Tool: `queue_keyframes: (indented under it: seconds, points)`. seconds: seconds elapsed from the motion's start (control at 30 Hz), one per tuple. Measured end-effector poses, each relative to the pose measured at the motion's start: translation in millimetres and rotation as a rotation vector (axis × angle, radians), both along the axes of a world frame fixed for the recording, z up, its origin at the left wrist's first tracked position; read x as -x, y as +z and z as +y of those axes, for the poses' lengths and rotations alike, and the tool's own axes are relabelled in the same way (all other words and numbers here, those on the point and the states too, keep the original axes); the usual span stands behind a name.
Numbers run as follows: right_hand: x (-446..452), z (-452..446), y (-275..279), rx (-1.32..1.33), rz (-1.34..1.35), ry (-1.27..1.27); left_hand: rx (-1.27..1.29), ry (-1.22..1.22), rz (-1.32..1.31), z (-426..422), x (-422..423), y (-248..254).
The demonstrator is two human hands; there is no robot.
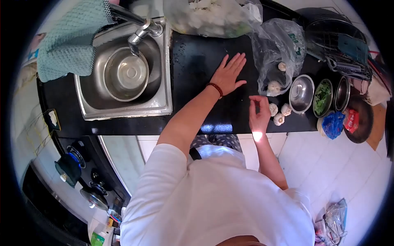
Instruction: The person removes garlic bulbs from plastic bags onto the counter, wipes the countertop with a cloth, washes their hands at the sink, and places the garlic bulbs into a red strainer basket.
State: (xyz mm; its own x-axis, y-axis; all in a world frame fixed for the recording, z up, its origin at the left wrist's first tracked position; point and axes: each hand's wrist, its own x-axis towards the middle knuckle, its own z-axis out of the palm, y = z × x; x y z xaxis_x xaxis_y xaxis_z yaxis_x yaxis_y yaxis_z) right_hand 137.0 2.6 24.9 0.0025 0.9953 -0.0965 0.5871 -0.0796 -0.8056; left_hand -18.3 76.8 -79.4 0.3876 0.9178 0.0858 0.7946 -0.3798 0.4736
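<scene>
Black counter [193, 61], steel sink [166, 82] at 10 o'clock, clear plastic bag [266, 49] at 2. Left hand [230, 74] flat on counter, fingers spread wide, nothing held. Right hand [259, 117] at 3, fingertips narrow — can't tell if gripping; three garlic bulbs [280, 118] close beside, 3 o'clock. Stove [90, 164] at 8 — blue flame [75, 158] lit. Pale tiled floor [314, 164] at 4.

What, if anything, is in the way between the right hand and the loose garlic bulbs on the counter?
Nothing visible: the right hand is just beside the three loose garlic bulbs, though I can't tell if it touches them. The clear plastic bag lies beyond, not between.
</scene>
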Motion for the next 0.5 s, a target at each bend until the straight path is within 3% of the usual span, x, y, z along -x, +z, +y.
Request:
queue_keyframes:
  seconds: [0.3,0.37,0.5]
  points:
    - [2,-1,-10,0.066,0.083,0.042,-0.01,0.51,0.204,-8,116,-3]
    - [2,-5,-14,0.124,0.118,0.022,-0.034,0.596,0.412,-24,157,7]
    - [1,-8,-24,0.137,0.162,0.078,-0.019,0.86,0.28,-63,183,-4]
